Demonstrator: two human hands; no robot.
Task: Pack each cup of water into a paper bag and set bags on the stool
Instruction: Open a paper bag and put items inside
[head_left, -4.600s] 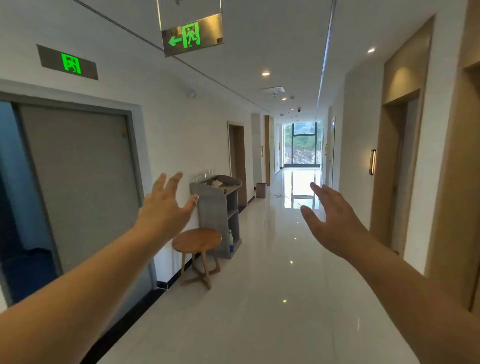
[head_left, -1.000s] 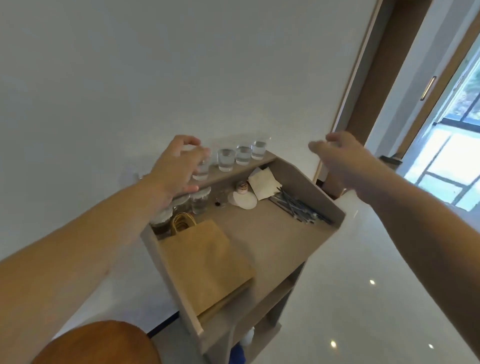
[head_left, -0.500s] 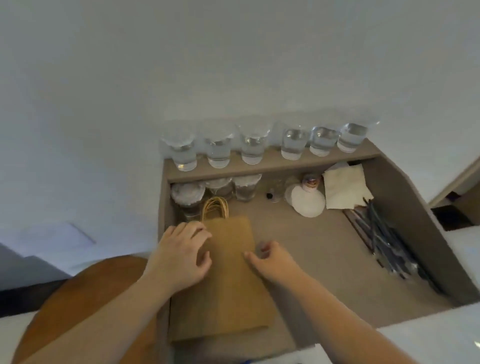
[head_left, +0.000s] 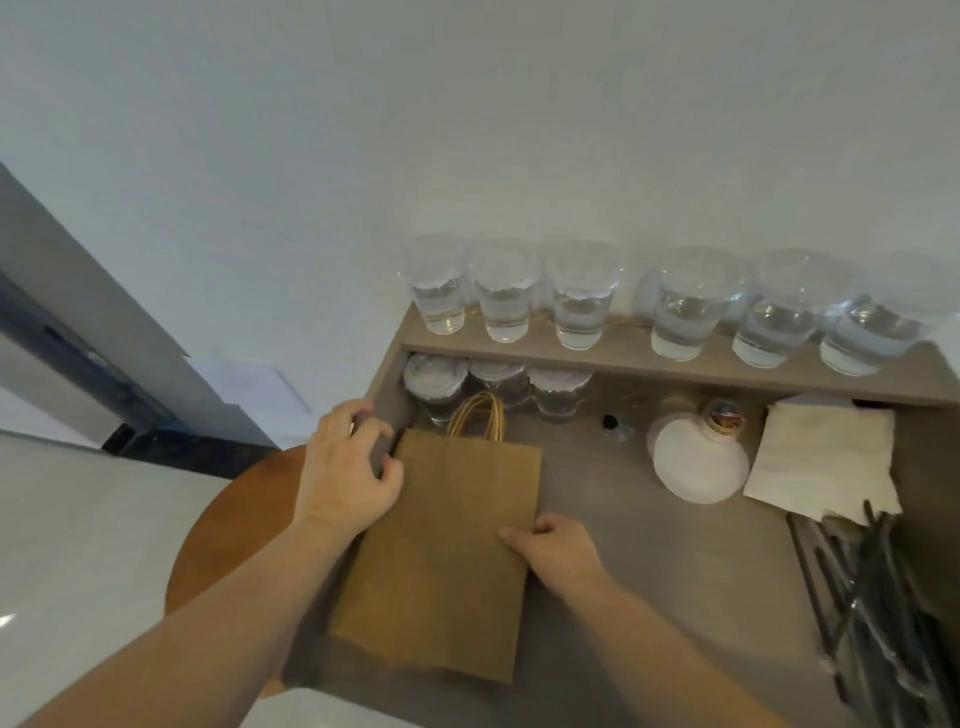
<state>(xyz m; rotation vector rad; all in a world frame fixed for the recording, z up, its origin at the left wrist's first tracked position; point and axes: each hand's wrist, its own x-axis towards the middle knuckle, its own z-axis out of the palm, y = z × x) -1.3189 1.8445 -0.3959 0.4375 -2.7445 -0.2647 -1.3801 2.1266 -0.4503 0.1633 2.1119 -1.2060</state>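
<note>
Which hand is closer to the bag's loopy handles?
The left hand. It sits at the bag's top left corner, just beside the handles. The right hand rests lower down on the bag's right edge, farther from them.

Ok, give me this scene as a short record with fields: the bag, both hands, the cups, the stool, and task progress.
bag: flat brown paper bag with twine handles, lying on the grey cart top
left hand: left hand at the bag's upper left corner, fingers curled on its edge
right hand: right hand pinching the bag's right edge
cups: six clear plastic cups of water upright on the back ledge
stool: round wooden stool left of the cart, no bags on the visible part
progress: no cup packed yet
</note>
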